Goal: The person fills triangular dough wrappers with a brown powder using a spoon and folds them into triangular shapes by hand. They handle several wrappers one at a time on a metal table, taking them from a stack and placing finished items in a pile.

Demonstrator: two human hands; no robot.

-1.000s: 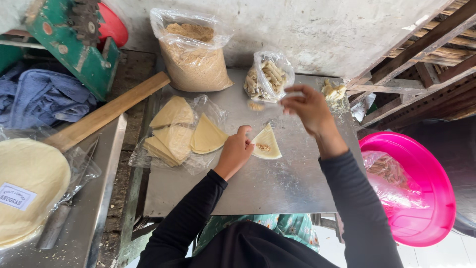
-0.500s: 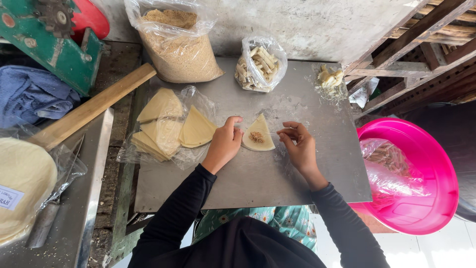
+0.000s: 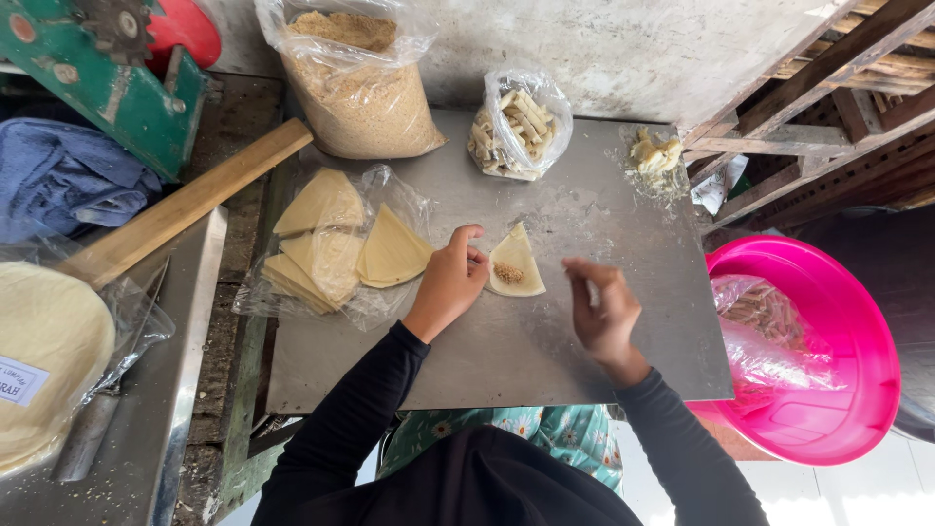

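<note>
Grey concrete wall [image 3: 623,49] behind; wooden slats [image 3: 828,107] right; white tiled floor [image 3: 867,497].

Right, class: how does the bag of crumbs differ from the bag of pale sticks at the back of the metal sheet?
The bag of crumbs is larger and stands open at the top; the bag of pale sticks is smaller, its plastic gathered around the contents. The crumbs are fine and brown; the sticks are chunky and cream. Both are clear plastic, resting on the metal sheet beyond both hands.

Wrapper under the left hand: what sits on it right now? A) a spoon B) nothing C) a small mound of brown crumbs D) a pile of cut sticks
C: the triangular wrapper, touched by the left hand, carries a small patch of brown crumbs near its middle.
</note>
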